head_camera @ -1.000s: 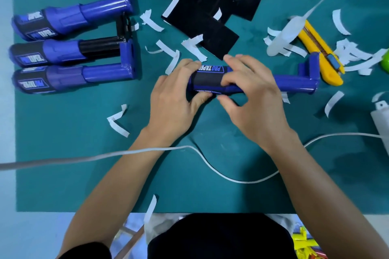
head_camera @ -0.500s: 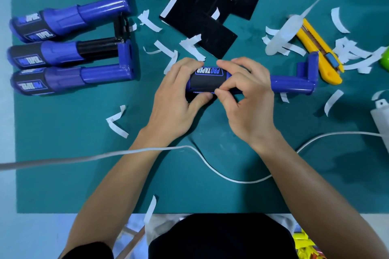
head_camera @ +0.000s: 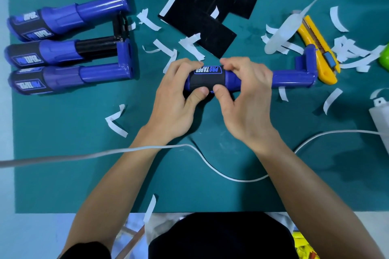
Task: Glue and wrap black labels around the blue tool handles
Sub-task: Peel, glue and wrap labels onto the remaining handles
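The blue handle point(head_camera: 292, 76) I hold lies sideways at centre frame, with a black PRO TAPER label point(head_camera: 205, 79) wrapped round its left end. Three more labelled handles point(head_camera: 56, 51) lie side by side at upper left, and spare black labels point(head_camera: 202, 6) lie flat at top centre.

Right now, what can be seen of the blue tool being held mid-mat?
The tool is glossy blue plastic, lying level, left to right, over the green mat. A black label printed PRO TAPER wraps its thicker left end; a round shaft runs right to a flat cross-piece near a yellow knife. The left grip curls round the labelled end, the right grip round the middle; both thumbs press the label's near edge.
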